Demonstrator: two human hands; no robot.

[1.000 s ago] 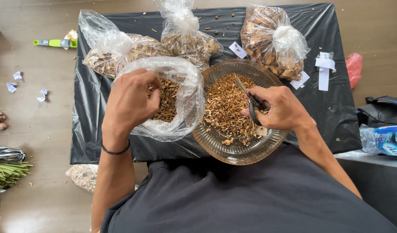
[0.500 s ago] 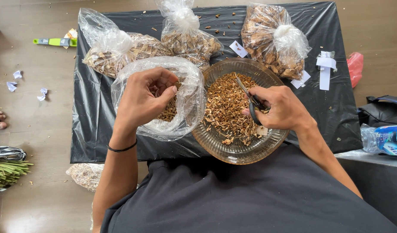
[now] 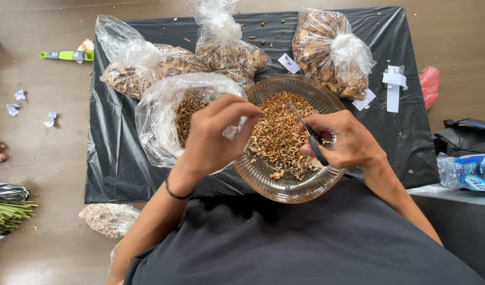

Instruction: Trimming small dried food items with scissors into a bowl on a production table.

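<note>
Head view, looking down on a worktop (image 3: 121,174) draped in black plastic. The left hand (image 3: 213,137) hovers between an open bag (image 3: 158,121) of dried brown pieces and a glass bowl (image 3: 306,187). Its fingers (image 3: 242,108) are pinched together at the bowl's near rim, apparently on a small piece, though the piece itself is too small to make out. The right hand (image 3: 348,140) is closed around the handles of scissors (image 3: 306,129). Their blades lie over the cut chips (image 3: 277,137) heaped in the bowl and point toward the left fingertips; whether the blades are parted cannot be told.

Three tied bags (image 3: 332,53) of similar material stand at the far edge, with paper slips (image 3: 393,87) beside them. A bottle (image 3: 467,171) lies to the right, off the black sheet.

Risks, as judged from this arrangement:
- The blade tip sits close to the pinching fingers, so a cut made without a clear view of the piece could nick a fingertip.
- The bowl overhangs the worktop's near edge toward the person's lap, so downward pressure on its near rim might tip it and spill the chips.
- The open bag leans against the bowl with a slack mouth, so a nudge from the left wrist could collapse it and scatter pieces.
- Brittle fragments may fly off when cut; some already lie on the black sheet.
</note>
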